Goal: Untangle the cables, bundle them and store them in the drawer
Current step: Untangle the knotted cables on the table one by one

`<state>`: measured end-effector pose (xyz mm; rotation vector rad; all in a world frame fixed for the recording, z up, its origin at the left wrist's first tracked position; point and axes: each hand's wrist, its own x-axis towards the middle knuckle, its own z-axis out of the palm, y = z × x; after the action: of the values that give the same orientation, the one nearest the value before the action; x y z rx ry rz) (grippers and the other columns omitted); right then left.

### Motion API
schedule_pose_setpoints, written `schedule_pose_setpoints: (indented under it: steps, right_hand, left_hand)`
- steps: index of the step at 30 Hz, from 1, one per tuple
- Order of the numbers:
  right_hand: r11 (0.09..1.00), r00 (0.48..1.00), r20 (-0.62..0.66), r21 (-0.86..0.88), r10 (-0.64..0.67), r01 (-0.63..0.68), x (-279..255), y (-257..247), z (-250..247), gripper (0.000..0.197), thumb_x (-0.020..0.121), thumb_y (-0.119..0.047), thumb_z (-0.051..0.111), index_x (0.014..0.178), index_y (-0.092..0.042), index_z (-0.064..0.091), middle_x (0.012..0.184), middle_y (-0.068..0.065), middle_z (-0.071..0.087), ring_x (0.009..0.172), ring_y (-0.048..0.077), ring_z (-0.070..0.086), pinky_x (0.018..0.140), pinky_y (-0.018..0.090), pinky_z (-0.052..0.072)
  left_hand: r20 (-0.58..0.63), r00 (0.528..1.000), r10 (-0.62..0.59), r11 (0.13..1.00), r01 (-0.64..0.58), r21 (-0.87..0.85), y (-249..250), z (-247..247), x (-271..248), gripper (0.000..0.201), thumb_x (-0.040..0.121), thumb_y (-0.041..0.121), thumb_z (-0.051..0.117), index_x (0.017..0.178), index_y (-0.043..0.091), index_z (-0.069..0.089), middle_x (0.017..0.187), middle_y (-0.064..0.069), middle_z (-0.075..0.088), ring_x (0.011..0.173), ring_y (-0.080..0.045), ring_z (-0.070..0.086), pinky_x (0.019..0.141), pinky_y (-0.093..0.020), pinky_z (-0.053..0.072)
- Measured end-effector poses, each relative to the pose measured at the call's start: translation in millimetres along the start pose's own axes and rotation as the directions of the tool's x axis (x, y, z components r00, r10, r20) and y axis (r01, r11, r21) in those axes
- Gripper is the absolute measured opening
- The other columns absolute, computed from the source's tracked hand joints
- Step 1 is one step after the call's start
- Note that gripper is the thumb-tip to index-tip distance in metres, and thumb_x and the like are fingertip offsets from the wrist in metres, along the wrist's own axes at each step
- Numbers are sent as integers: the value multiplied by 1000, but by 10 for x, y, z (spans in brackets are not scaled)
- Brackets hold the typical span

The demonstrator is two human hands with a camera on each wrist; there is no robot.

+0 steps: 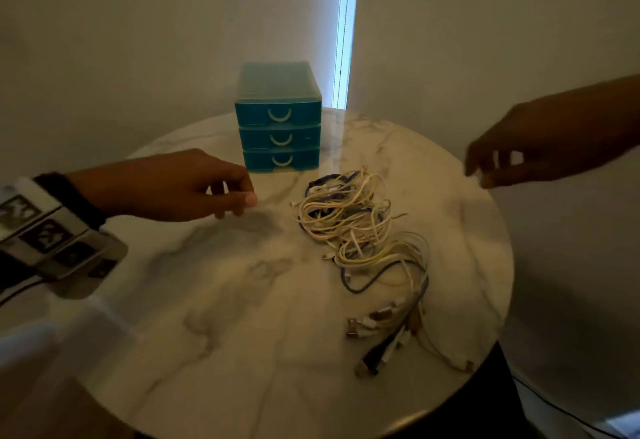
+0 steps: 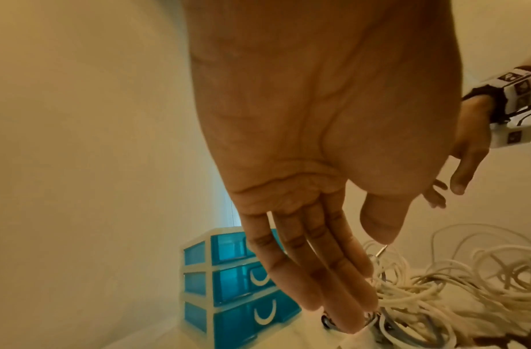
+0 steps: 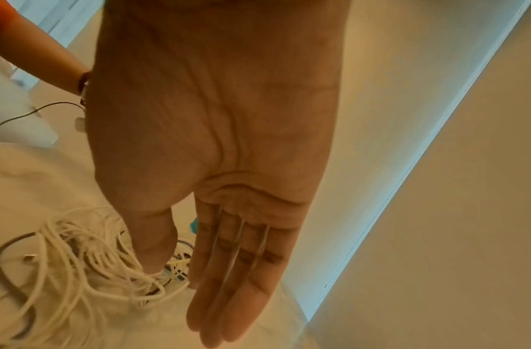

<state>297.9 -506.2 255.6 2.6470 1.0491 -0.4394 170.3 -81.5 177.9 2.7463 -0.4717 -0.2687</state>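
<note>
A tangled heap of white, cream and dark cables (image 1: 360, 230) lies on the round marble table (image 1: 225, 300), right of centre, with several plug ends (image 1: 384, 334) trailing toward the near edge. A teal three-drawer unit (image 1: 278, 120) stands at the back, all drawers closed. My left hand (image 1: 228, 192) hovers left of the heap, fingers relaxed, holding nothing. My right hand (image 1: 485, 168) hovers over the table's right edge, also empty. The wrist views show both palms (image 2: 318, 271) (image 3: 228, 271) with straight fingers above the cables (image 2: 437, 283) (image 3: 78, 259).
Pale walls stand close behind the table, with a bright strip of window (image 1: 346, 30) behind the drawer unit. The table's front rim (image 1: 433, 411) drops off to a dark base. A tracker band sits on my left wrist (image 1: 52, 230).
</note>
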Motion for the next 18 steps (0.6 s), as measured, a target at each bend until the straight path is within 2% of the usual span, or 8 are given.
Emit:
schedule_pose_setpoints:
  steps: [1,3,6,8,12,15,16,18]
  right_hand:
    - [1000,999,-22,-11,-28,28,63,-33,34,53,92,-73,50,140,-50,52,109,-32,64,95,-13,65,78,4,50]
    - [989,992,-46,89,-114,118,204,-117,270,67,92,-63,67,152,-46,42,117,-26,66,98,-8,69,78,5,52]
    - [934,980,-83,298,-179,196,398,-324,836,102,81,-64,82,160,-55,17,133,-17,58,104,4,71,80,13,57]
    - [904,960,-180,335,-216,266,564,-458,1130,105,81,-63,84,160,-57,14,134,-15,55,101,2,67,80,14,55]
    - [826,878,-390,370,-277,425,1006,-641,1130,81,84,-51,88,150,-40,43,113,-25,54,93,-10,56,76,7,46]
    - [789,822,-498,371,-277,490,1371,-751,931,64,82,-43,91,136,-34,58,113,-20,60,90,-13,56,78,6,45]
    - [775,820,-511,396,-259,492,1488,-781,868,60,82,-41,92,132,-33,60,113,-17,62,88,-10,57,81,11,49]
    - [719,829,-519,494,-207,489,1671,-857,753,55,81,-38,92,127,-33,62,108,-15,64,86,-1,63,87,28,58]
  left_hand:
    - [-37,999,10,1000,-10,-5,45,72,77,33,98,62,48,115,41,67,102,26,75,90,0,74,84,-30,61]
    - [-88,996,33,996,-40,-77,191,291,192,31,100,59,51,121,40,63,104,23,76,88,-1,75,84,-32,62]
    - [-62,997,40,989,-48,-140,468,646,313,41,99,62,58,137,51,48,114,22,71,94,1,72,84,-24,60]
    - [-33,999,22,994,-25,-107,583,801,421,57,95,67,61,145,54,38,119,22,68,97,1,68,86,-23,59]
    - [-97,993,-62,997,57,-55,584,824,673,57,93,63,70,139,47,41,122,16,65,96,-3,67,85,-29,59]
    - [-189,970,-154,986,137,-99,446,727,760,47,91,54,78,126,39,51,113,15,66,88,3,63,75,-18,50]
    - [-229,956,-182,980,157,-121,399,681,769,44,91,51,79,123,37,53,110,14,68,86,3,63,73,-18,48]
    - [-318,918,-239,966,190,-178,303,595,767,38,90,49,81,118,38,58,106,13,70,84,-1,65,73,-23,48]
